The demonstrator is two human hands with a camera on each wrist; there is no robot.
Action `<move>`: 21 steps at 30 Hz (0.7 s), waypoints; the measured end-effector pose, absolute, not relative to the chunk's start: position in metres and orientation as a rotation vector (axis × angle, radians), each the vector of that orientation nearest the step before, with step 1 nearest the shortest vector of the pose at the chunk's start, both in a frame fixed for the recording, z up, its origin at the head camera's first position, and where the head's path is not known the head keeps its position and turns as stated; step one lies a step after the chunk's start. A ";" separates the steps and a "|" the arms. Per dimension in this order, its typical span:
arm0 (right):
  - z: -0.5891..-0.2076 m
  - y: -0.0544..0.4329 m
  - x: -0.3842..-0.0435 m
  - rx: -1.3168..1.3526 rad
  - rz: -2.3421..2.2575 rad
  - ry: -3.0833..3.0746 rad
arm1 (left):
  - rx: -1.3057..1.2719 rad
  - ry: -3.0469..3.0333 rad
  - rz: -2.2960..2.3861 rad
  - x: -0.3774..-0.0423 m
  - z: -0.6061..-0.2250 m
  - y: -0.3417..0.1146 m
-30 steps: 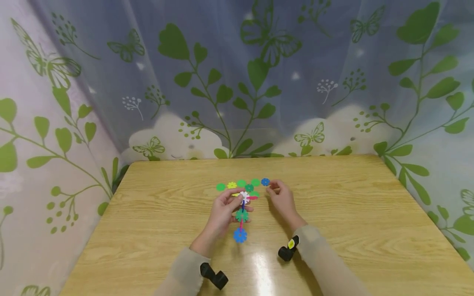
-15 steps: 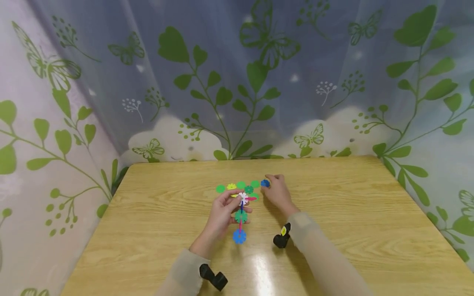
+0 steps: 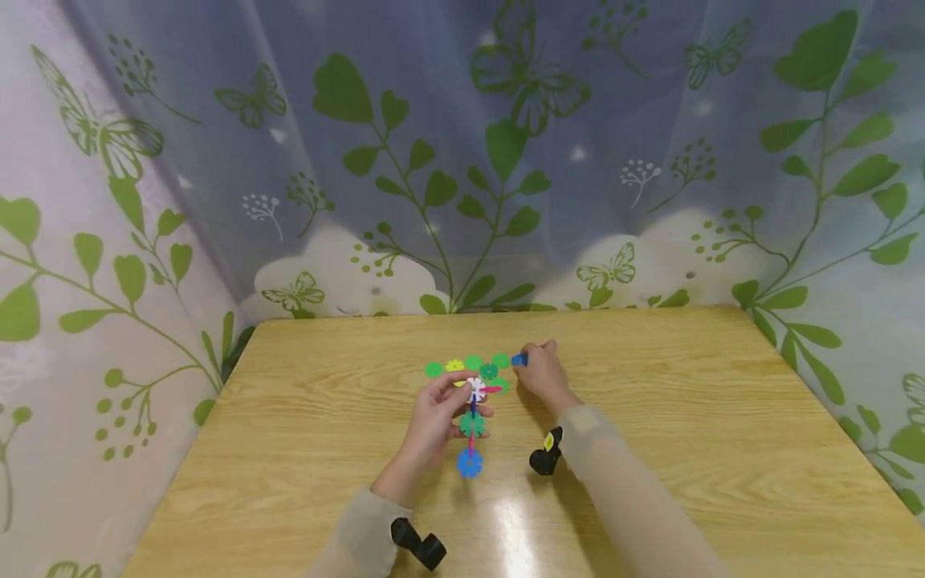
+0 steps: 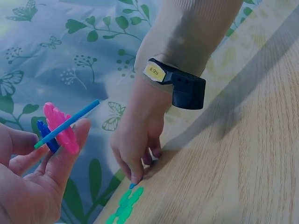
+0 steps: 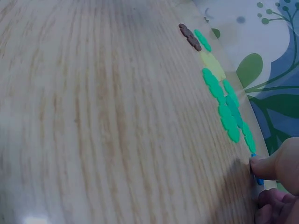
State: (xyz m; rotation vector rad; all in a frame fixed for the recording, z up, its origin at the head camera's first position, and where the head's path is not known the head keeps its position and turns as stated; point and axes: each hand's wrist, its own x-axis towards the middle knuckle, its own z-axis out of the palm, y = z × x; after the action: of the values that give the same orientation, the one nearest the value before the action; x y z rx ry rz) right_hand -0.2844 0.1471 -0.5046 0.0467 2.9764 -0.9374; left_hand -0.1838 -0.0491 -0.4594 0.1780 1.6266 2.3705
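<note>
The tabletop (image 3: 650,417) is pale grained wood, with glare (image 3: 516,530) toward the front. Over toward its far edge lie flat notched discs, close together: several green discs (image 5: 228,123), among them a teal disc (image 5: 234,112), a yellow disc (image 3: 454,366) and a brown disc (image 5: 190,37). From here I can't tell whether the blue disc (image 3: 518,360) in the right fingers (image 5: 271,165) touches it.

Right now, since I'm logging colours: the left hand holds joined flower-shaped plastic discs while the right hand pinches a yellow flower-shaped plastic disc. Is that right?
One colour is wrong: the right hand pinches a blue flower-shaped plastic disc, not yellow, as the head view shows. The left hand holds joined flower-shaped plastic discs.
</note>
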 end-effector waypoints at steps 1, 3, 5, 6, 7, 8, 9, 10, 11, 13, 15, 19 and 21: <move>-0.504 0.147 -0.284 0.051 -0.943 2.966 | 0.174 1.625 2.372 -0.184 -0.460 -0.049; -0.502 0.148 -0.284 0.062 -0.950 2.945 | 0.173 1.624 2.375 -0.184 -0.460 -0.049; -0.501 0.149 -0.283 0.069 -0.953 2.925 | 0.171 1.623 2.381 -0.183 -0.460 -0.049; -0.500 0.149 -0.283 0.066 -0.956 2.920 | 0.169 1.623 2.384 -0.183 -0.460 -0.049; -0.500 0.149 -0.284 0.065 -0.956 2.917 | 0.169 1.623 2.386 -0.183 -0.460 -0.049; -0.500 0.150 -0.284 0.066 -0.958 2.916 | 0.170 1.623 2.386 -0.183 -0.460 -0.048; -0.500 0.150 -0.284 0.060 -0.968 2.915 | 0.172 1.624 2.386 -0.183 -0.460 -0.048; -0.500 0.151 -0.283 0.048 -0.978 2.920 | 0.171 1.622 2.387 -0.183 -0.460 -0.048; -0.500 0.152 -0.282 0.041 -0.998 2.920 | 0.171 1.621 2.387 -0.183 -0.460 -0.048; -0.501 0.154 -0.280 0.025 -1.049 2.921 | 0.174 1.622 2.385 -0.183 -0.460 -0.048; -0.502 0.156 -0.277 0.018 -1.094 2.924 | 0.177 1.624 2.384 -0.183 -0.460 -0.047; -0.505 0.161 -0.269 0.035 -1.170 2.923 | 0.175 1.639 2.374 -0.183 -0.460 -0.048; -0.507 0.163 -0.265 0.045 -1.211 2.916 | 0.168 1.643 2.369 -0.183 -0.460 -0.048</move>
State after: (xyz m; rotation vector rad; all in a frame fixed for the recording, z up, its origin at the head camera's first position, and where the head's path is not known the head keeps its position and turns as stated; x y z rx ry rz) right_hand -0.2647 0.1629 -0.5070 0.0446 2.9162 -1.2109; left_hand -0.1830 -0.0476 -0.4599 0.1679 1.6431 2.3692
